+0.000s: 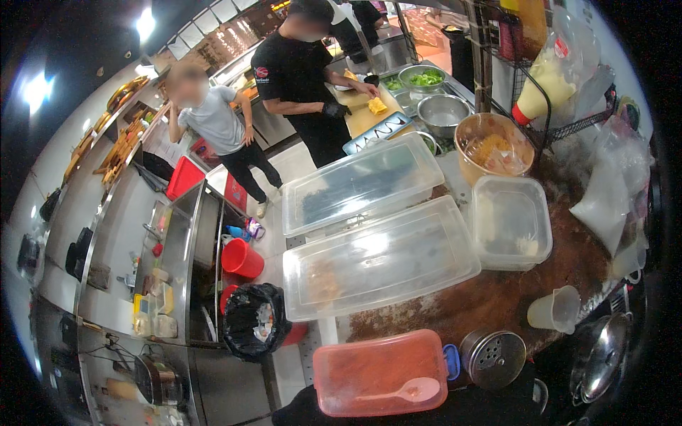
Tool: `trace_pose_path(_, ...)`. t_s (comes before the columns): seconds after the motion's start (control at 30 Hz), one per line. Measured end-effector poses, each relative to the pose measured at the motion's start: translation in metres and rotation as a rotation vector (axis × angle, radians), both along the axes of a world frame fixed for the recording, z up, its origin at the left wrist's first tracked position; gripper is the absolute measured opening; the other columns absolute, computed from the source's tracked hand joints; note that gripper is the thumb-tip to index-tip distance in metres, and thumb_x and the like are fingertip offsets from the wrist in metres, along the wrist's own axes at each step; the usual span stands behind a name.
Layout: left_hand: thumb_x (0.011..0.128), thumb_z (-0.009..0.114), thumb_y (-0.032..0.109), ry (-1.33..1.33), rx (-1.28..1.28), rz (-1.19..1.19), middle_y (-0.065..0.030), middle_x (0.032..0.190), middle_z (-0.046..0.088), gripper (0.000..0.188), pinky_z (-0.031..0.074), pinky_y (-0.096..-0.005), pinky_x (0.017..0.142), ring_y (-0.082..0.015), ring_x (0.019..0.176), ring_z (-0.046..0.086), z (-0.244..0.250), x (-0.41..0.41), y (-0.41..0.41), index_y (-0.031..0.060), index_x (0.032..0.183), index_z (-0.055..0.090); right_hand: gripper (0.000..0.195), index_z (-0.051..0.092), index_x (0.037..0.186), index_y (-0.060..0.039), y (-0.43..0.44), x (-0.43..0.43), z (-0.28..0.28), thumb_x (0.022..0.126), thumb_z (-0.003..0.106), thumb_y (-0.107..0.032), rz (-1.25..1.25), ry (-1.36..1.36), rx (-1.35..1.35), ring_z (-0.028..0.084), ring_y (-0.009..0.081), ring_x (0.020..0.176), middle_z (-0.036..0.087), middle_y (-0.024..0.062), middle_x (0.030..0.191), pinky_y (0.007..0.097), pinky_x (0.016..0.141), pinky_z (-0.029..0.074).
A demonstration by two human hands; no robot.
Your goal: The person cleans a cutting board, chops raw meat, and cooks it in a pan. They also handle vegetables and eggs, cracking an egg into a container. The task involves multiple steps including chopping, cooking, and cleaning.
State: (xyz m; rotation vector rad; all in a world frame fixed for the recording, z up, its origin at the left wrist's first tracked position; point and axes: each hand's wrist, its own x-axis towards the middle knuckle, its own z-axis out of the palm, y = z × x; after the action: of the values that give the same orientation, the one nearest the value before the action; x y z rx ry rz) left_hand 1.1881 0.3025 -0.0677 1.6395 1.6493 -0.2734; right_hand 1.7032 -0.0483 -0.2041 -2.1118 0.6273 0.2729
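Observation:
Neither of my hands is in view. Before me, a red-lidded plastic container (367, 367) bears a pale spoon (418, 390) that lies on or shows through its lid. Beside its blue clip (452, 362) stands a steel shaker (493, 358) with a perforated top. Farther up the brown-stained worktop (394, 318) are two long translucent lidded boxes, a nearer one (383, 261) and a farther one (367, 181) with dark contents. To their right sits a square translucent tub (511, 218). A clear plastic measuring jug (554, 310) stands near the right edge.
A worker in black (298, 80) handles yellow food (377, 106) on a cutting board (362, 118); another person (213, 117) stands behind. Steel bowls (444, 113) and a brown tub (494, 146) fill the far end. A lined bin (253, 325) stands on the floor at left.

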Motion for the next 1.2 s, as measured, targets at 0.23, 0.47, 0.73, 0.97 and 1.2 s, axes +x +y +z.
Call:
trace_pose_path(0.23, 0.079, 0.077, 0.030, 0.023, -0.018, -0.005, -0.0172, 0.100, 0.072, 0.048, 0.053, -0.0405, 0.083, -0.0295, 0.095, 0.069, -0.009, 0.009, 0.001, 0.0001, 0.115, 0.066, 0.024, 0.064, 0.109, -0.0009, -0.007, -0.003, -0.002, 0.090, 0.062, -0.017, -0.031, 0.012, 0.017, 0.065, 0.0279, 0.088, 0.068, 0.0158, 0.100, 0.0357, 0.077, 0.052)
trace_pose_path(0.47, 0.079, 0.076, 0.030, 0.039, -0.018, -0.001, -0.0175, 0.100, 0.072, 0.047, 0.053, -0.0408, 0.084, -0.0298, 0.096, 0.069, -0.007, 0.009, 0.008, 0.0001, 0.114, 0.066, 0.025, 0.064, 0.109, -0.0011, -0.007, -0.014, -0.008, 0.091, 0.061, -0.017, -0.051, 0.024, 0.041, 0.066, 0.0271, 0.088, 0.068, 0.0151, 0.101, 0.0350, 0.077, 0.052)
trace_pose_path(0.73, 0.079, 0.076, 0.030, 0.050, -0.020, -0.010, -0.0178, 0.100, 0.072, 0.047, 0.053, -0.0411, 0.084, -0.0303, 0.097, 0.069, -0.005, 0.011, 0.015, 0.0002, 0.114, 0.066, 0.025, 0.064, 0.110, -0.0013, -0.006, -0.020, -0.012, 0.091, 0.061, -0.018, -0.074, 0.028, 0.069, 0.066, 0.0262, 0.087, 0.068, 0.0144, 0.101, 0.0343, 0.076, 0.052)
trace_pose_path(0.97, 0.079, 0.075, 0.031, 0.060, -0.026, -0.005, -0.0181, 0.101, 0.072, 0.047, 0.052, -0.0413, 0.084, -0.0306, 0.097, 0.069, -0.003, 0.011, 0.018, 0.0003, 0.114, 0.067, 0.025, 0.064, 0.110, -0.0015, -0.009, -0.021, -0.017, 0.091, 0.060, -0.018, -0.089, 0.037, 0.075, 0.066, 0.0254, 0.087, 0.068, 0.0137, 0.101, 0.0336, 0.076, 0.053)
trace_pose_path(1.2, 0.080, 0.075, 0.031, 0.074, -0.033, 0.000, -0.0184, 0.101, 0.072, 0.046, 0.052, -0.0415, 0.085, -0.0310, 0.098, 0.069, -0.002, 0.008, 0.018, 0.0003, 0.114, 0.067, 0.025, 0.063, 0.110, -0.0017, -0.012, -0.018, -0.020, 0.092, 0.060, -0.018, -0.102, 0.039, 0.089, 0.066, 0.0246, 0.086, 0.068, 0.0131, 0.101, 0.0330, 0.076, 0.053)
